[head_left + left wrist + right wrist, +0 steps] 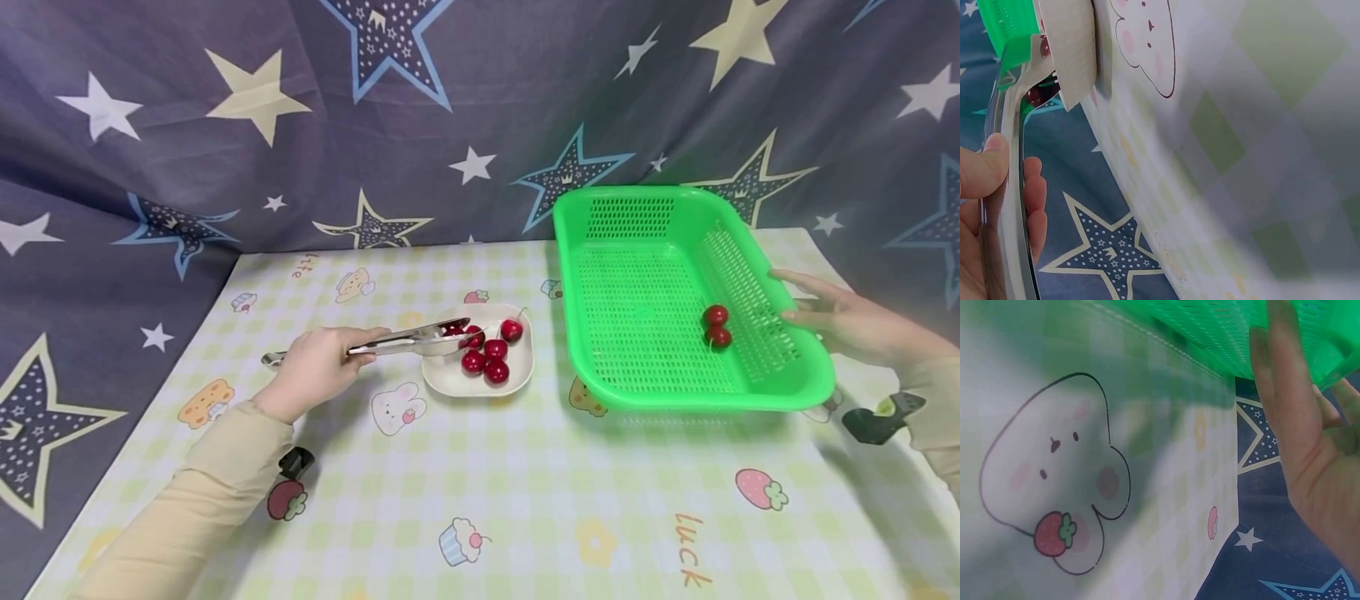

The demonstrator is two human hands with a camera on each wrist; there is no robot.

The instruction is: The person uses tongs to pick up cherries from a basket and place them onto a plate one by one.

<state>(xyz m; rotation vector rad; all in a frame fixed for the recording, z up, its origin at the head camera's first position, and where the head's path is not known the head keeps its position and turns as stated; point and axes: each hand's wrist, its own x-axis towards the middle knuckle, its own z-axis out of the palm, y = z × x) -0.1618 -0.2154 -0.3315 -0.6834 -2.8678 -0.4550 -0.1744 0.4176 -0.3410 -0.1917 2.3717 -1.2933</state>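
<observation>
My left hand [315,371] grips metal tongs [397,340], thumb on one side and fingers on the other. The ends of the tongs reach over a white dish [450,385] with several red cherries [496,372]; some dark red shows between the tong ends. In the left wrist view, the dish [1072,50] partly hides those ends. My right hand [862,325] is at the right rim of a green perforated basket [637,367]; two cherries [717,326] lie inside it. In the right wrist view, straight fingers [1288,375] lie against the basket's outer side.
A pale checked tablecloth [540,492] with printed cartoons covers the table. Behind it hangs a dark curtain [480,125] with star patterns. The basket stands right of the dish, near the curtain, with a gap between the two containers.
</observation>
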